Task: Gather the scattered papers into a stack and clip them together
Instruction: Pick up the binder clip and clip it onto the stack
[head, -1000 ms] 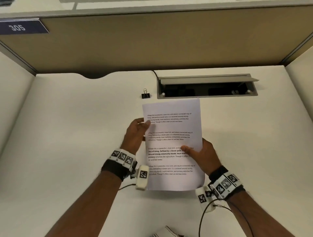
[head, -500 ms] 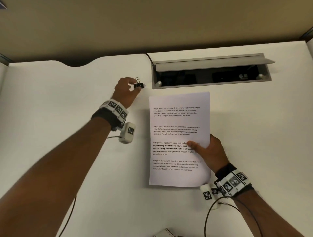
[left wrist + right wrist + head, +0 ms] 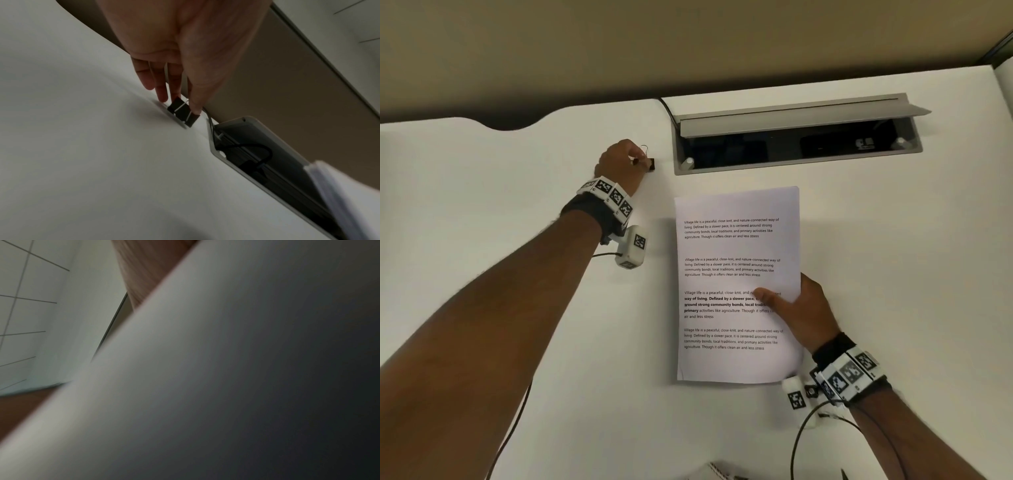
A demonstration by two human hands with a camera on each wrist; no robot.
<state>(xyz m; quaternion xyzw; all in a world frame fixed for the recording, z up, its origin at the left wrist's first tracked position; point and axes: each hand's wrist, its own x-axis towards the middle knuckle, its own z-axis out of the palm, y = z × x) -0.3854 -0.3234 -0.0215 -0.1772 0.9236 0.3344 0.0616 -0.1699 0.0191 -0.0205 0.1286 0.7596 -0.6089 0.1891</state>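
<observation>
A stack of white printed papers (image 3: 736, 253) hangs just above the white desk (image 3: 482, 192) at the centre. My right hand (image 3: 796, 308) grips the stack's right edge, thumb on top and fingers hidden beneath. The stack's blank underside (image 3: 226, 369) fills the right wrist view. A small black binder clip (image 3: 650, 163) with wire handles sits on the desk at the back, left of the stack. My left hand (image 3: 625, 164) pinches the binder clip (image 3: 183, 112) between thumb and fingers. The stack's edge (image 3: 329, 186) shows at the lower right of the left wrist view.
A grey cable hatch (image 3: 798, 137) with its lid raised is set into the desk behind the stack, with cables inside. A tan partition wall (image 3: 688, 44) closes off the back. A white object (image 3: 719, 472) peeks in at the bottom edge.
My left hand left the stack, reached back to the binder clip and closed its fingers on it. My right hand kept its grip on the stack, now holding it alone.
</observation>
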